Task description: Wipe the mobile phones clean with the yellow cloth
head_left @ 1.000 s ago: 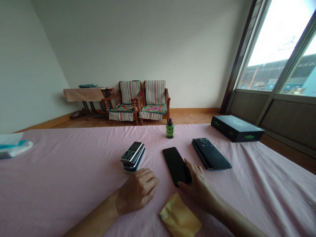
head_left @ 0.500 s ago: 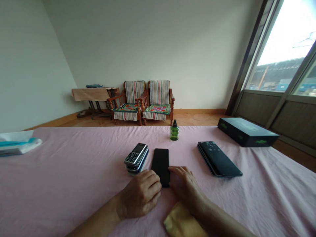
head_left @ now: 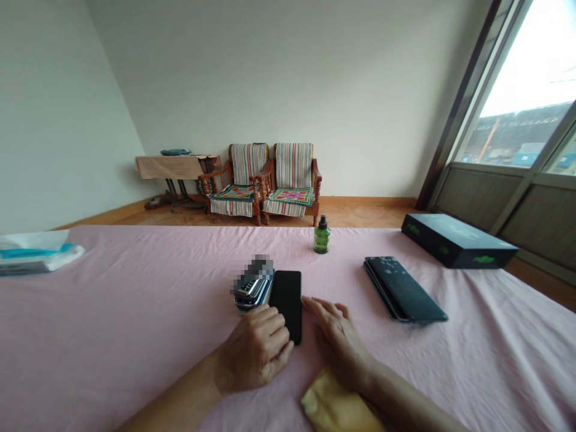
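Note:
A black smartphone (head_left: 291, 297) lies flat on the pink cloth, its screen dark. Curled fingers of my left hand (head_left: 258, 348) overlap the phone's lower left part; whatever they may hold is hidden. My right hand (head_left: 335, 330) lies low beside the phone, with outstretched fingers and the fingertips at its right edge. Close against the phone's left side is a stack of phones (head_left: 257, 295), topped by a keypad phone that is partly pixelated. A yellow cloth (head_left: 335, 405) lies partly under my right wrist.
A second stack of dark phones (head_left: 400, 288) rests to the right. Beyond are a green spray bottle (head_left: 321, 239) and a black box (head_left: 459, 240). A white and blue packet (head_left: 40, 255) sits far left. Two wooden chairs (head_left: 292, 174) stand by the wall.
The smartphone has slid left, closer to the phone stack. My right fingertips have followed its right edge a little. The whole view has shifted slightly.

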`<state>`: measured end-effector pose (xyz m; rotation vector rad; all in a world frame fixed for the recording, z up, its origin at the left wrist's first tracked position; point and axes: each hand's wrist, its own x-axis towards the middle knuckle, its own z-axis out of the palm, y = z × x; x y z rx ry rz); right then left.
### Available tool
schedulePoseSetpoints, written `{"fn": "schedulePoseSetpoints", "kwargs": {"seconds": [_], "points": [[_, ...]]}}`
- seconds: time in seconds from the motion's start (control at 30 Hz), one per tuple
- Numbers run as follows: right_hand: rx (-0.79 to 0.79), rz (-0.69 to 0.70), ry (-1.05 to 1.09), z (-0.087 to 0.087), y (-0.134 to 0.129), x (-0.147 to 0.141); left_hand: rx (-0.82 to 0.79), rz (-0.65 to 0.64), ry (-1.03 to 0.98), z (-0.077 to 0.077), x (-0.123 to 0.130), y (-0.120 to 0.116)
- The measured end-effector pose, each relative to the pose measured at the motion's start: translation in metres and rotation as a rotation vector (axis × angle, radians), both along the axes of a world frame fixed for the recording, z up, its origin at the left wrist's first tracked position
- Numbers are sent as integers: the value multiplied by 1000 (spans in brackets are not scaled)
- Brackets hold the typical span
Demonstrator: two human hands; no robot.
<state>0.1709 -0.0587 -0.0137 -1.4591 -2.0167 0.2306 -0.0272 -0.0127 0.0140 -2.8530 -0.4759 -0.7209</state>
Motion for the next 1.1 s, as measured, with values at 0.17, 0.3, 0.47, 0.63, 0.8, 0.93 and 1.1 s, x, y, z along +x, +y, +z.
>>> {"fn": "schedulePoseSetpoints", "kwargs": {"seconds": [0.17,0.3,0.47,0.63,0.8,0.93,1.1], "points": [[120,-85,33,0,3,3,-40,34,-30,-2,-1,2],[185,-328,-191,15,7,34,-70,-17,-47,-4,-2,0],[35,-807,-371,33,13,99,-12,-40,-82,-5,-4,1],[-215,-938,-336,30,17,137,-27,-57,-66,-4,-5,3],[-254,-905,-310,24,17,151,-79,-47,-27,-1,-6,2],[-262,-897,-299,23,17,161,-90,-17,-18,0,-6,-1],[-193,-942,-314,23,15,171,-121,12,-49,1,-6,-4]]}}
